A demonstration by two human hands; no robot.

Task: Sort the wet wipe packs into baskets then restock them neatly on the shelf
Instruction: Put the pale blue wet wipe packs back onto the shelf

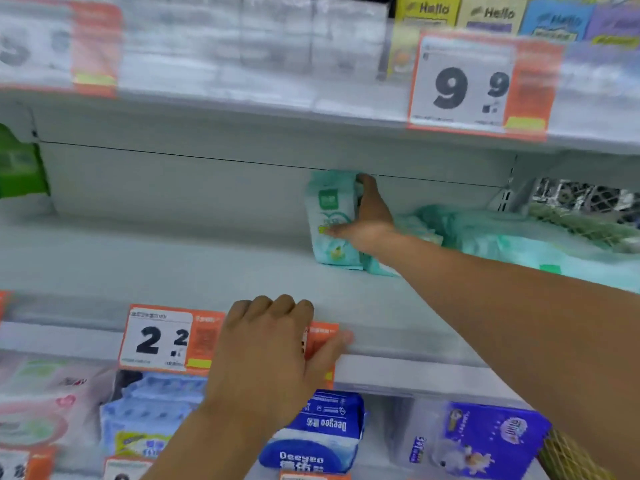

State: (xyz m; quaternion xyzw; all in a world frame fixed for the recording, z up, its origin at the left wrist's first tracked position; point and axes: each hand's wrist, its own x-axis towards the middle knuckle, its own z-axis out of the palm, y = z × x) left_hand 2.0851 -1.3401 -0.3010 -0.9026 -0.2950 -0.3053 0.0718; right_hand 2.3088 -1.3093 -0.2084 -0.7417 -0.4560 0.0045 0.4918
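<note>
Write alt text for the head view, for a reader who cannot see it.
The right hand holds a green wipe pack upright deep on the middle shelf, beside more packs lying to its right. The left hand rests on the shelf's front edge, over a price tag.

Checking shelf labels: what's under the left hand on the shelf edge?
An orange price tag shows past the left hand; its printed price is covered.
</note>
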